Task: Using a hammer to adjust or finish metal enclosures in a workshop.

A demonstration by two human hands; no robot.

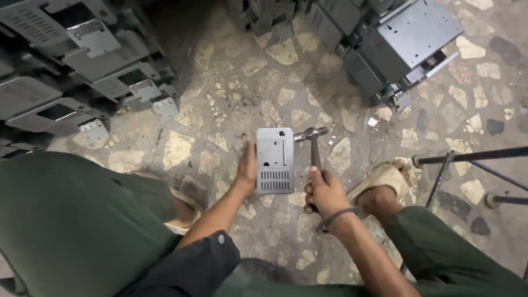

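Hammer (313, 144) beside left-held metal plate (275, 160)

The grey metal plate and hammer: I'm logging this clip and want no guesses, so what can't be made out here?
Head view only:
- Underside of the grey metal plate: faces the floor.
- Left hand fingers: curled behind the plate's edge.
- Hammer handle's lower part: wrapped by the right hand.
- Hammer head touching the plate or not: too small to tell.
- Stacked metal casings: cut off by the left edge.

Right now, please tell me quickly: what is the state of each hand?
Left hand: closed on the left edge of the grey metal panel, steadying it on the floor.
Right hand: closed around the hammer handle, head at the panel's top right corner.
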